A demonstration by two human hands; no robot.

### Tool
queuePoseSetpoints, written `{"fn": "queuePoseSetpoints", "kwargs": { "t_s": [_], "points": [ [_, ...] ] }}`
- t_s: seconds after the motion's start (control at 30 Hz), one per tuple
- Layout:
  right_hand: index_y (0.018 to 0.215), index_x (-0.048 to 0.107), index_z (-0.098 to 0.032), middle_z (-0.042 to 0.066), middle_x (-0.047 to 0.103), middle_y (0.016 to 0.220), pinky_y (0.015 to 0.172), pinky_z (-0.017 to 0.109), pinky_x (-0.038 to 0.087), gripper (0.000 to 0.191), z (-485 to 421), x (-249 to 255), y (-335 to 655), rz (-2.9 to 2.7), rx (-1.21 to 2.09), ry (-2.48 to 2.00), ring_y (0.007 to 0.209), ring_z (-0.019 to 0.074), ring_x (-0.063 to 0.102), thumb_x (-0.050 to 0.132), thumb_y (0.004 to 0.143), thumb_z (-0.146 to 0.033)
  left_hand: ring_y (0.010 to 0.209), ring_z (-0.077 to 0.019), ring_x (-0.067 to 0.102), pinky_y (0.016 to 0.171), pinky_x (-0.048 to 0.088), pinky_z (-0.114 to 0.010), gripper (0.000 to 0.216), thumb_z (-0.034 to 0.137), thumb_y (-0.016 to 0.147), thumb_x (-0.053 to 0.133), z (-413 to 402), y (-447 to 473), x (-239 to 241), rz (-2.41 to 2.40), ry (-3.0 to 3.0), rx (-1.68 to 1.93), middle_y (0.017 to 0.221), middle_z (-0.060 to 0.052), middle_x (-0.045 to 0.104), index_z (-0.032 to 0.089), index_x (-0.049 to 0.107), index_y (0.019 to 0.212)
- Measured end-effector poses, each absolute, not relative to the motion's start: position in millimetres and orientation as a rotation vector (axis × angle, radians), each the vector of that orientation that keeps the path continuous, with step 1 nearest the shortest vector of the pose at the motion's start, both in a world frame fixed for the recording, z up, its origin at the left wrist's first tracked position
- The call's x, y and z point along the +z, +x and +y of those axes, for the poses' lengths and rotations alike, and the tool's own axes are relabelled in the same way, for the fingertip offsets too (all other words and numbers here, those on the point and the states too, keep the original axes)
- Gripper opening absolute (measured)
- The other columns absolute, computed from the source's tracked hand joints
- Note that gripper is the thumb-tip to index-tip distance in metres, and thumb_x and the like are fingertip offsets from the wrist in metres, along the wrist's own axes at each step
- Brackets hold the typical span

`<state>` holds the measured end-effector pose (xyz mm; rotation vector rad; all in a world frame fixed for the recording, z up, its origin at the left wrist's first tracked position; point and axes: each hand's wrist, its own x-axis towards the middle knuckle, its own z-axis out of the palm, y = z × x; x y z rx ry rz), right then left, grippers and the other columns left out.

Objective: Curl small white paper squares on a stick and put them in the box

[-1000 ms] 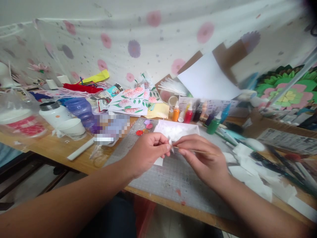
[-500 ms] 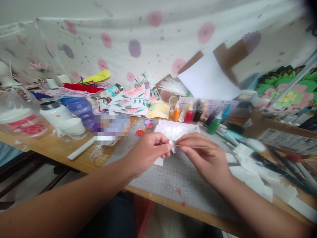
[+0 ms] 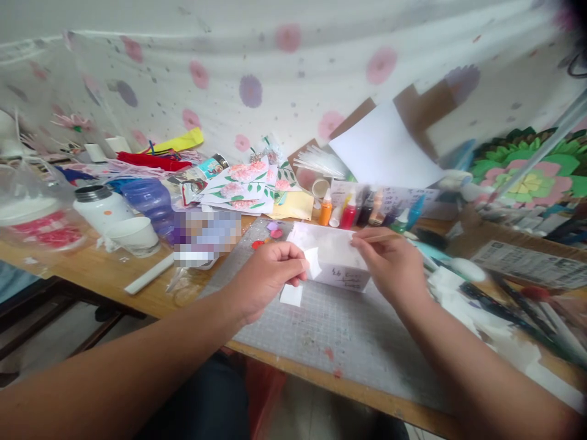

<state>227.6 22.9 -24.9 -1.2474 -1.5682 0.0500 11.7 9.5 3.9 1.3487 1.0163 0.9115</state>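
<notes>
My left hand (image 3: 268, 278) is closed over the grey cutting mat (image 3: 330, 330), pinching a small white paper piece (image 3: 313, 261) between thumb and fingers. My right hand (image 3: 394, 266) has its fingers closed on a thin wooden stick (image 3: 383, 237) and hovers at the right edge of a shallow white box (image 3: 332, 260) that holds more white bits. A second small white paper scrap (image 3: 291, 294) lies on the mat just below my left hand.
Small paint bottles (image 3: 351, 214) stand behind the box. A white jar (image 3: 98, 208), a white cup (image 3: 132, 235) and a blue bottle (image 3: 147, 198) sit at the left. Flower-printed paper (image 3: 243, 183), white paper scraps (image 3: 463, 305) and pens (image 3: 527, 311) crowd the back and right.
My right hand moved up and away from my left hand to the white box, carrying the stick. My left hand stayed put, still pinching the white piece.
</notes>
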Motion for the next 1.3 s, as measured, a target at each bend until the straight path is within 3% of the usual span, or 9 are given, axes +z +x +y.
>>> {"fn": "queuePoseSetpoints", "kwargs": {
  "t_s": [0.17,0.37,0.5,1.0,1.3],
  "points": [
    [0.071,0.068,-0.020,0.008,0.074,0.086,0.078,0.039,0.057,0.012,15,-21,225,-1.696,-0.118,-1.079,0.087,0.0227,0.071,0.064,0.082,-0.019,0.060,-0.0088,0.050,0.060,0.039,-0.024,0.011,0.020,0.076,0.062,9,12,3,0.999,1.328,0.914,0.063,0.002,0.060,0.014,0.058,0.067],
    [0.084,0.072,-0.019,0.007,0.074,0.091,0.079,0.030,0.057,0.009,-15,-11,202,-1.782,0.304,-0.763,0.088,0.0165,0.071,0.065,0.084,-0.012,0.058,-0.0088,0.050,0.059,0.039,-0.024,0.014,0.021,0.077,0.063,7,16,4,0.969,1.355,0.905,0.061,0.003,0.059,0.014,0.058,0.065],
    [0.083,0.072,-0.018,0.006,0.075,0.090,0.079,0.026,0.057,0.009,-18,-15,196,-1.764,0.374,-0.735,0.088,0.0144,0.071,0.066,0.083,-0.011,0.059,-0.0088,0.051,0.060,0.039,-0.024,0.015,0.022,0.078,0.062,7,18,3,0.933,1.378,0.902,0.061,0.002,0.059,0.014,0.058,0.066],
    [0.077,0.074,-0.022,0.003,0.076,0.081,0.077,0.031,0.057,0.010,-8,-19,200,-1.625,0.426,-0.822,0.083,0.0167,0.072,0.067,0.082,-0.016,0.060,-0.0092,0.051,0.061,0.039,-0.024,0.013,0.019,0.078,0.060,9,20,1,0.972,1.453,0.868,0.062,0.003,0.059,0.015,0.058,0.066],
    [0.066,0.071,-0.020,0.006,0.077,0.079,0.070,0.038,0.057,0.014,31,-24,232,-1.536,0.139,-1.339,0.075,0.0224,0.072,0.065,0.079,-0.023,0.059,-0.0086,0.049,0.059,0.037,-0.023,0.008,0.018,0.076,0.059,11,16,1,1.029,1.372,0.898,0.062,0.003,0.058,0.015,0.057,0.068]
  ]
}}
